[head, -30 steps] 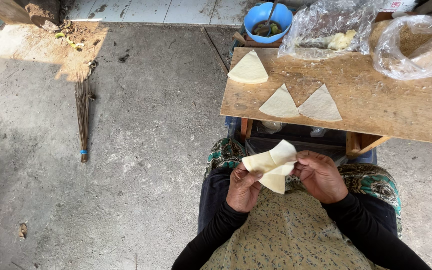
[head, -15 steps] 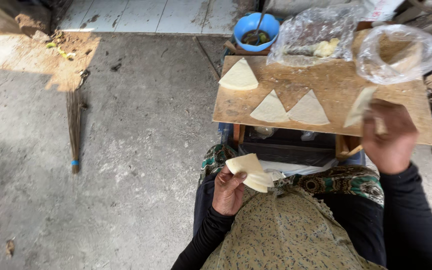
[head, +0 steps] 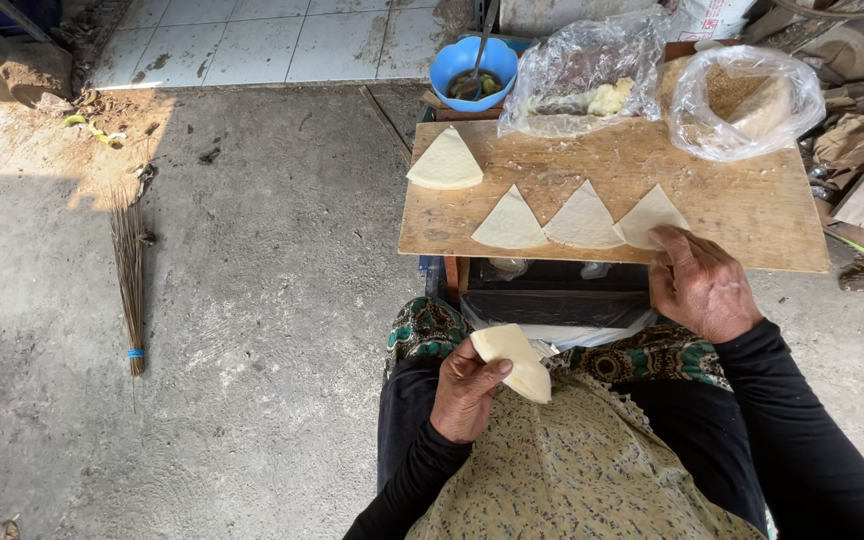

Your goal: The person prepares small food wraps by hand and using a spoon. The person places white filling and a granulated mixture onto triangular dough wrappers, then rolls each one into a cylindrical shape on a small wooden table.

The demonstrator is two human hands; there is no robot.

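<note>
While our right hand (head: 700, 285) rests flat, fingers together, on the third wrapper (head: 649, 216) of a row on the board (head: 752, 205), our left hand (head: 467, 385) pinches a small stack (head: 514, 358) still to lay out, filling untouched

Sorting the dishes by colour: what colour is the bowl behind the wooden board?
Blue; the bowl shows best in the head view.
</note>
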